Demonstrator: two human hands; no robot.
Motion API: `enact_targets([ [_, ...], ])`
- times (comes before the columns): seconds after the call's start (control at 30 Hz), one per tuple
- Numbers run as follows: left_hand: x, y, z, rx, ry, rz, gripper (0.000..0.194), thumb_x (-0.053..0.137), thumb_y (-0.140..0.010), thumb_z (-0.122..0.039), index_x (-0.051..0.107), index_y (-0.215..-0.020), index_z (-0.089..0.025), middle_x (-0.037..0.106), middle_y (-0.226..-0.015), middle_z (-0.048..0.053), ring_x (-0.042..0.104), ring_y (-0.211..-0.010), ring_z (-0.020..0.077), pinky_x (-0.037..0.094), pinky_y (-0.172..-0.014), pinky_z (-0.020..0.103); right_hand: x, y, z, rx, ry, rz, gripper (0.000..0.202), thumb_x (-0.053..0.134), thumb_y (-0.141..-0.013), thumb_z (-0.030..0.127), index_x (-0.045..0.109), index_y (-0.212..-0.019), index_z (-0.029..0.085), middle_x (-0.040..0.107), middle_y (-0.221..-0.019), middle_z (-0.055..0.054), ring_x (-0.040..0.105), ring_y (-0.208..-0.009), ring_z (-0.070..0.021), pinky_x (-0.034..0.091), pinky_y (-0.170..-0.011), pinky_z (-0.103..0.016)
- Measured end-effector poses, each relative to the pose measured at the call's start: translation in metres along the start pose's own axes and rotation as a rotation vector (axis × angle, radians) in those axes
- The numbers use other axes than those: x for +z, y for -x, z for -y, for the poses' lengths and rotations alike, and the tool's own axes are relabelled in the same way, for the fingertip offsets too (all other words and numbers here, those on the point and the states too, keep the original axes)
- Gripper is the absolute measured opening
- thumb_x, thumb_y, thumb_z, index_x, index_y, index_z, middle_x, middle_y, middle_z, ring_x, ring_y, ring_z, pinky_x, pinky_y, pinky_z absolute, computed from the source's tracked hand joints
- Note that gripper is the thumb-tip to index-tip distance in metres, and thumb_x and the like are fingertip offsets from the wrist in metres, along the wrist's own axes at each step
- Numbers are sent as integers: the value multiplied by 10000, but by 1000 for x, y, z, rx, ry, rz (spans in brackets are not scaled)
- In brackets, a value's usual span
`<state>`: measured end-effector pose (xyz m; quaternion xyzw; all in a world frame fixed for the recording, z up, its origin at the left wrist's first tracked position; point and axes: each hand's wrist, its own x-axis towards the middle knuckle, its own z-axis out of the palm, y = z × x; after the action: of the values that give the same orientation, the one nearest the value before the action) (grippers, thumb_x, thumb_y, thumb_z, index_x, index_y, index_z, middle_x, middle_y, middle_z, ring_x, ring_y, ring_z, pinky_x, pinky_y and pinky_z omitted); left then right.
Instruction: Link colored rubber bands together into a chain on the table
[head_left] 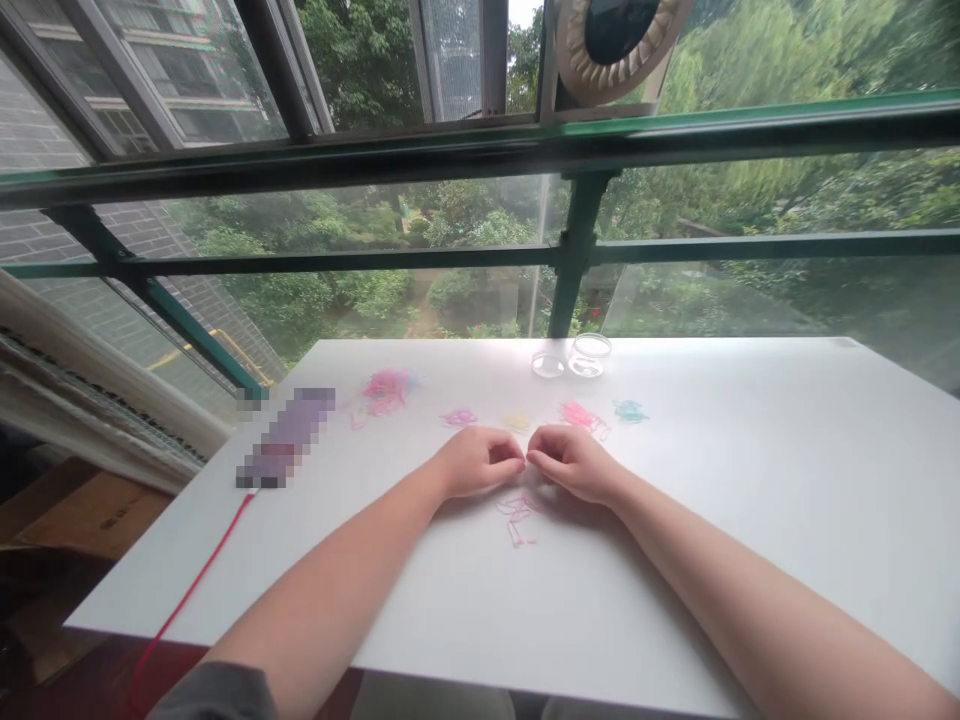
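Note:
My left hand (481, 462) and my right hand (574, 463) meet above the middle of the white table, fingertips almost touching. Both are closed in a pinch, and whatever lies between the fingers is too small to make out. Just below them is a loose scatter of thin pink bands (517, 512), like little elastics. Beyond my hands lie small heaps: purple bands (460, 417), pale yellow bands (516, 422), bright pink bands (581, 415) and teal bands (630, 410). A larger mixed heap, mostly pink (386, 390), sits farther left.
Clear round containers (589, 358) stand at the table's (787, 480) far edge. A blurred-out purple item (292, 440) lies at the left, with a red cable (199, 580) running off the near edge. A green railing (360, 263) and windows rise behind the table.

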<state>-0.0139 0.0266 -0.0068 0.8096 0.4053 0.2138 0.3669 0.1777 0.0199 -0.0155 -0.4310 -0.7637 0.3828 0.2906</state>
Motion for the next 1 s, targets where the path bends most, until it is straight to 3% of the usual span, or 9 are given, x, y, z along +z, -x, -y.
enact_targets([
  [0.2,-3,-2,3,-18,88,30,226,517,-763,-329,631,-812,-140,619,-715,23,513,-626,95,396,-592,201,-1,1,0,-1,-29,1,114,520,-744,251,538,-679,160,510,-529,22,434,-482,-83,334,-462,-202],
  [0.6,-6,-6,6,-63,170,68,214,588,-697,-341,578,-724,-130,549,-635,-1,473,-576,80,376,-534,192,-4,1,-3,17,-78,65,79,495,-765,228,532,-730,167,532,-542,18,450,-478,-82,350,-461,-198],
  [1.0,-13,-4,3,-55,255,164,204,584,-683,-313,497,-652,-132,425,-565,-40,376,-519,53,313,-487,181,-6,2,-1,-69,3,23,53,454,-761,172,476,-714,180,472,-567,25,408,-517,-89,323,-488,-211],
])
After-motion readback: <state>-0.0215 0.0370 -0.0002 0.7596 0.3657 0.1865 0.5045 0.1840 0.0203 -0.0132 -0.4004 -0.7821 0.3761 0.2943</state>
